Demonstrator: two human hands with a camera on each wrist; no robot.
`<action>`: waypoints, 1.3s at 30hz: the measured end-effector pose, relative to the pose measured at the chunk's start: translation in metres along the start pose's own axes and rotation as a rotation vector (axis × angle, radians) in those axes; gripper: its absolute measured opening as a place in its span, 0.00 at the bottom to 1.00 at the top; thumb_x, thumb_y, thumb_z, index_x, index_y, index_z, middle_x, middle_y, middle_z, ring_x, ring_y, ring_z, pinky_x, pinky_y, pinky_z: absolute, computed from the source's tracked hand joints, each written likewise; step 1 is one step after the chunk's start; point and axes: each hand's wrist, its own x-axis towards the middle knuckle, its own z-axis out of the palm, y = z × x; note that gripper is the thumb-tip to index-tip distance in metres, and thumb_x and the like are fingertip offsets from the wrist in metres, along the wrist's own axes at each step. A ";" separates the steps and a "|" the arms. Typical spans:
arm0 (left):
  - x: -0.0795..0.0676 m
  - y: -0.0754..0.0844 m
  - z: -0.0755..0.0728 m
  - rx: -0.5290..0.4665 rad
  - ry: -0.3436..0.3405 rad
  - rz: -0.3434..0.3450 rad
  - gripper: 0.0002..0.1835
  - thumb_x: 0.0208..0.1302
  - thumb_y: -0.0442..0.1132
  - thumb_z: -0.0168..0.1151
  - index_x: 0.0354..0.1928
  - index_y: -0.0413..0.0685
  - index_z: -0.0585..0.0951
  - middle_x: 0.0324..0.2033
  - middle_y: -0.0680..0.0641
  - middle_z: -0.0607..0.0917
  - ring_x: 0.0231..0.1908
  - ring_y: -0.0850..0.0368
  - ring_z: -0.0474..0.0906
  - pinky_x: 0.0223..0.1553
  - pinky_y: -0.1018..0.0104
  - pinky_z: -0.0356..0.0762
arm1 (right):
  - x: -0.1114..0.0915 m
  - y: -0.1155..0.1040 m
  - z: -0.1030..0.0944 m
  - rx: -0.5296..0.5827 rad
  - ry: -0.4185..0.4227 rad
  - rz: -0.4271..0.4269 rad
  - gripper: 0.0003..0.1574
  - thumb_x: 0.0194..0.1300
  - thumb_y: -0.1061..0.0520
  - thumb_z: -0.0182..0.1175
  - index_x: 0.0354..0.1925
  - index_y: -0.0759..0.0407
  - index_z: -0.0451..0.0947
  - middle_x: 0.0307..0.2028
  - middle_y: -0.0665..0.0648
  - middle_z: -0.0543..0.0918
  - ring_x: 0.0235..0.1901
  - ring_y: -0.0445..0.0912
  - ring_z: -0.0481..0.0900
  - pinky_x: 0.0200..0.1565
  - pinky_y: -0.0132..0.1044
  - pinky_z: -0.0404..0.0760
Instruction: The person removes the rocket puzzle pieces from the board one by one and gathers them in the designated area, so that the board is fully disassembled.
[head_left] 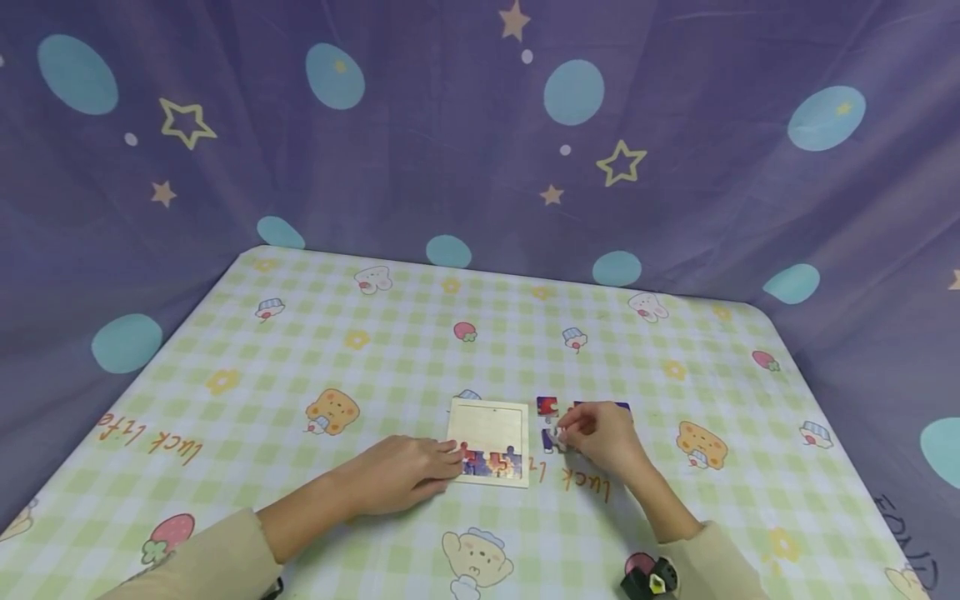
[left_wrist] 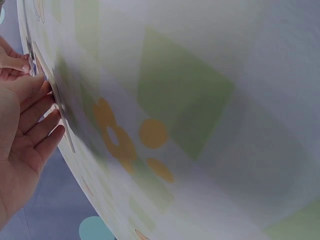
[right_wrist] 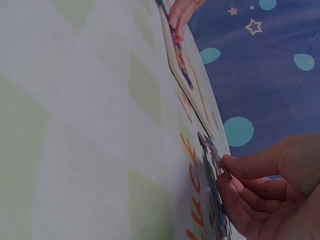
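A square wooden puzzle tray point(head_left: 487, 423) lies on the table, with a row of joined red, purple and orange puzzle pieces point(head_left: 491, 463) along its near side. My left hand point(head_left: 401, 473) rests at the tray's left edge, fingers stretched out over the rim. To the right of the tray, my right hand point(head_left: 606, 435) pinches a puzzle piece point(right_wrist: 216, 154) between thumb and fingers, close over other loose pieces. A red and purple piece point(head_left: 547, 406) lies just beyond the fingertips. More dark blue pieces point(head_left: 624, 406) are partly hidden behind the right hand.
A green-and-white checked tablecloth point(head_left: 405, 333) with cartoon prints covers the table. Behind it hangs a purple curtain point(head_left: 465, 125) with stars and blue ovals. A small dark object point(head_left: 647, 579) shows near the right sleeve.
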 end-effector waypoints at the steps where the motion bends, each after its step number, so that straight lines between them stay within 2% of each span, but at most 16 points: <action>1: 0.000 0.000 0.000 0.000 -0.001 0.000 0.17 0.69 0.44 0.56 0.57 0.52 0.80 0.58 0.52 0.81 0.61 0.54 0.77 0.60 0.56 0.78 | 0.000 0.000 0.001 -0.007 0.005 -0.001 0.02 0.54 0.63 0.69 0.28 0.59 0.83 0.21 0.51 0.82 0.22 0.39 0.75 0.23 0.27 0.73; 12: 0.000 -0.001 0.000 -0.017 0.029 0.022 0.16 0.68 0.43 0.56 0.55 0.51 0.81 0.57 0.50 0.81 0.60 0.53 0.78 0.60 0.57 0.78 | -0.002 -0.003 0.008 -0.088 0.053 -0.057 0.04 0.55 0.63 0.69 0.26 0.57 0.83 0.21 0.51 0.83 0.21 0.38 0.75 0.23 0.26 0.72; 19: 0.002 0.001 -0.004 0.009 0.044 0.056 0.15 0.67 0.41 0.58 0.53 0.50 0.83 0.55 0.49 0.83 0.58 0.52 0.80 0.58 0.57 0.80 | -0.002 -0.003 0.008 -0.105 0.064 -0.064 0.05 0.54 0.62 0.70 0.25 0.56 0.83 0.21 0.50 0.83 0.21 0.38 0.74 0.22 0.26 0.72; 22: 0.003 0.002 -0.004 0.012 0.056 0.047 0.14 0.67 0.41 0.58 0.52 0.51 0.84 0.53 0.49 0.84 0.56 0.52 0.81 0.57 0.57 0.80 | -0.002 -0.004 0.008 -0.107 0.063 -0.059 0.05 0.54 0.62 0.70 0.26 0.56 0.82 0.21 0.50 0.82 0.21 0.38 0.74 0.22 0.26 0.71; 29: 0.007 -0.001 -0.005 -0.027 0.106 0.033 0.10 0.65 0.40 0.60 0.45 0.51 0.86 0.46 0.51 0.88 0.51 0.56 0.84 0.54 0.61 0.82 | -0.002 -0.008 0.006 -0.090 0.067 -0.061 0.05 0.53 0.61 0.71 0.28 0.56 0.82 0.22 0.50 0.82 0.22 0.39 0.74 0.23 0.26 0.72; 35: 0.008 -0.003 -0.006 -0.038 0.120 0.046 0.08 0.65 0.40 0.59 0.41 0.53 0.86 0.40 0.54 0.90 0.47 0.59 0.86 0.51 0.65 0.83 | -0.002 -0.010 0.007 -0.095 0.067 -0.055 0.05 0.53 0.60 0.71 0.29 0.56 0.83 0.24 0.50 0.83 0.23 0.38 0.76 0.24 0.26 0.74; 39: 0.008 -0.002 -0.006 -0.049 0.123 0.039 0.08 0.66 0.40 0.59 0.41 0.53 0.86 0.39 0.55 0.89 0.47 0.60 0.85 0.52 0.65 0.83 | -0.003 -0.012 0.009 -0.092 0.071 -0.060 0.06 0.52 0.60 0.72 0.30 0.56 0.84 0.24 0.50 0.84 0.23 0.38 0.76 0.24 0.26 0.75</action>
